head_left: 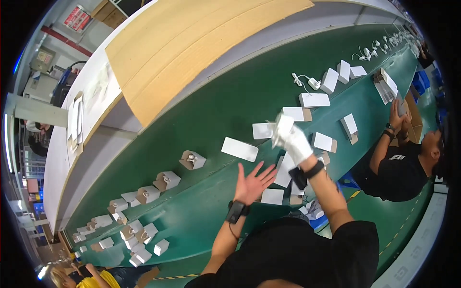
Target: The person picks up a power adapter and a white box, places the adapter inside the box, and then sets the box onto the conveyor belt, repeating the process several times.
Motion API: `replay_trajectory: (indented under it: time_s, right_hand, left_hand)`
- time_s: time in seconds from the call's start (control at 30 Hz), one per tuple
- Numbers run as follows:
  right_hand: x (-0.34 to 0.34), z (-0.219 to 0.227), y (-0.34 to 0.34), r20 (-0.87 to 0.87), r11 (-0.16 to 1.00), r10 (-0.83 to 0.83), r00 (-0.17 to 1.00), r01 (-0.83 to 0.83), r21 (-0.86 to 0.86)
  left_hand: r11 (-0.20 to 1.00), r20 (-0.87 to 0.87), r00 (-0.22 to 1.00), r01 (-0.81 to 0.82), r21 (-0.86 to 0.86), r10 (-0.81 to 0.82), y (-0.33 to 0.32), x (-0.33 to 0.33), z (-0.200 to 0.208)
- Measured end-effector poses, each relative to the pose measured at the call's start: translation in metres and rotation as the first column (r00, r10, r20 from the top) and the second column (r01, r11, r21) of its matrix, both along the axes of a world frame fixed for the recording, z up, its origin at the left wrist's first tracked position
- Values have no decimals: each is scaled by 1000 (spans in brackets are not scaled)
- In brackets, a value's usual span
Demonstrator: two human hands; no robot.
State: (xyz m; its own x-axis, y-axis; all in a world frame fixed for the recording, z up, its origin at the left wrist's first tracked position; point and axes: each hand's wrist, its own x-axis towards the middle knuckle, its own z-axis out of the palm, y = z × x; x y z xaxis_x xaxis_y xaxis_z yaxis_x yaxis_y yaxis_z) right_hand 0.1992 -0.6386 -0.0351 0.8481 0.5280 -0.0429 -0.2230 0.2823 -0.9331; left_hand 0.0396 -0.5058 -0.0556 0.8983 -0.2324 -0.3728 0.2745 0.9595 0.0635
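My left hand (pixel 253 185), bare with a dark band at the wrist, is held palm up over the green work surface (pixel 192 211), its fingers spread and nothing in it. My right hand (pixel 295 144) wears a white glove and is closed around a small white block-like thing (pixel 284 125), blurred, its kind unclear. A closed white box (pixel 239 149) lies just beyond my left hand. Another white box (pixel 263 130) is partly behind my right hand. Below it, white boxes (pixel 285 171) lie partly hidden by my right forearm, and one more box (pixel 272 196) sits beside my left palm.
Open boxes (pixel 193 160) with white contents stretch away to the left. Toward the right are more boxes (pixel 314 100), a white charger with cable (pixel 314 83) and a row of chargers (pixel 367 53). At right a co-worker (pixel 398 163) handles boxes. A shelf with cardboard (pixel 192 48) borders the far side.
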Motion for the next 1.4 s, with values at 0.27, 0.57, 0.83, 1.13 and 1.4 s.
replay_trajectory:
  time_s: [0.27, 0.57, 0.83, 1.13, 1.4]
  right_hand:
    - [-124, -7, -63, -155, 956, 238, 959, -203, 211]
    - [-137, -10, -34, 562, 935, 232, 794, -22, -354]
    - [-87, -96, -44, -215, 910, 371, 903, -307, 280]
    - [-70, -9, -57, -381, 946, 303, 874, -227, 233]
    - [-75, -22, -48, -437, 880, 442, 783, -285, 380]
  left_hand:
    - [905, 234, 966, 4, -425, 105, -12, 29, -49]
    - [979, 384, 901, -185, -86, 204, -18, 13, -24]
    - [-67, 383, 923, -385, 920, -49, 37, 43, -65]
    - [-822, -390, 809, -187, 538, -440, 116, 77, -55]
    - [-468, -139, 912, -63, 882, -385, 113, 37, -73]
